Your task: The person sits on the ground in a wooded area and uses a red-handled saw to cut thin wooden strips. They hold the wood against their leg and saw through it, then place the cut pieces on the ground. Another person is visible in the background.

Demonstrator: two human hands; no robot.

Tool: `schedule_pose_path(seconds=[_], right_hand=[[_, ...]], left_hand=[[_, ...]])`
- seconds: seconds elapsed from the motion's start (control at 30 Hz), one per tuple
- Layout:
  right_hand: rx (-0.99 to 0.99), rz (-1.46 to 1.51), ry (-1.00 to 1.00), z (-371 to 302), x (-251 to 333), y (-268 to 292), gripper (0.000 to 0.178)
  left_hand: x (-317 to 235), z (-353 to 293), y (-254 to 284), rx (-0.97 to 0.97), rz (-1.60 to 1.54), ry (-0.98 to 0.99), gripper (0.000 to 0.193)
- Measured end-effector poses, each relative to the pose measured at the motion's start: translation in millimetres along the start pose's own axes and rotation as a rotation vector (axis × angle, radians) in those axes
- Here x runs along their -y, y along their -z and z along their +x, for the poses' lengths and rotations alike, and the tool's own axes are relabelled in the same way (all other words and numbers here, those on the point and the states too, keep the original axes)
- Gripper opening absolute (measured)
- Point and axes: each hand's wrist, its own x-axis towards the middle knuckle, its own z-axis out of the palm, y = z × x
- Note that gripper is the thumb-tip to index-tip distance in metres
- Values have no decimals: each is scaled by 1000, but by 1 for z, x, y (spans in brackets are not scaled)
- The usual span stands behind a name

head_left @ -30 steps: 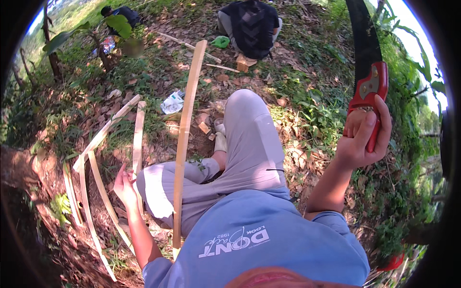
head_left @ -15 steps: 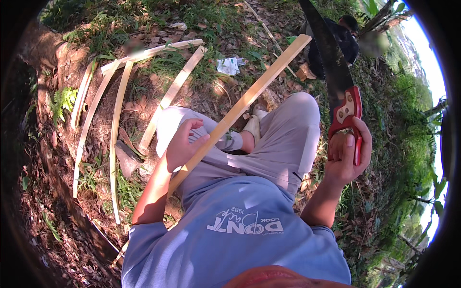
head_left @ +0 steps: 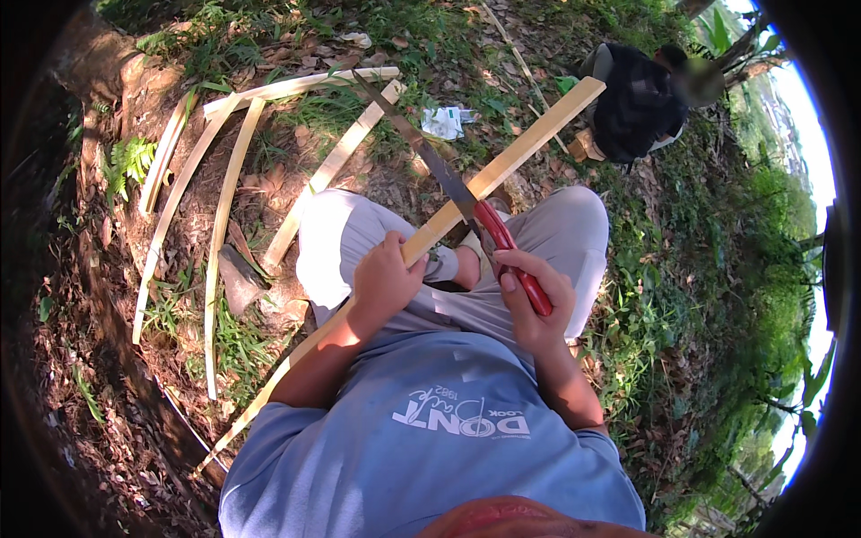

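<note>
Across my lap, from the lower left to the upper right, slants a long wooden strip (head_left: 534, 139). My left hand (head_left: 387, 280) is wrapped round it near its middle. My right hand (head_left: 541, 303) grips the red handle of a hand saw (head_left: 437, 164). The dark blade points up and to the left and crosses over the strip, a little beyond my left hand. Whether its teeth touch the wood I cannot tell.
Several wooden strips (head_left: 229, 197) lie on the ground to the left. Beside them is a dark wedge-shaped piece (head_left: 239, 282). White crumpled packaging (head_left: 444, 123) lies ahead. A person in dark clothes (head_left: 635, 103) sits at the far right, near a thin pole (head_left: 520, 63).
The saw has swung from upright at the right to lie across the strip, my right hand moving inward. My left hand, loosely open before, has closed round the strip.
</note>
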Motion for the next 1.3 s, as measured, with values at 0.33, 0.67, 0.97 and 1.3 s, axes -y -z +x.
schedule_pose_path(seconds=[0.33,0.67,0.97,1.3], right_hand=[[-117,26,-108,-10,-15,10,24],[-156,-15,-148,-11,-2,23,22],[-245,-95,79,-2,6,34,25],[-135,4,-192,-19,0,20,27]], left_hand=[[15,-22,3,-221,154,-198,28],[16,-13,12,-52,114,-95,22],[57,71,83,-193,232,-30,34],[38,103,31,-65,145,134,47]])
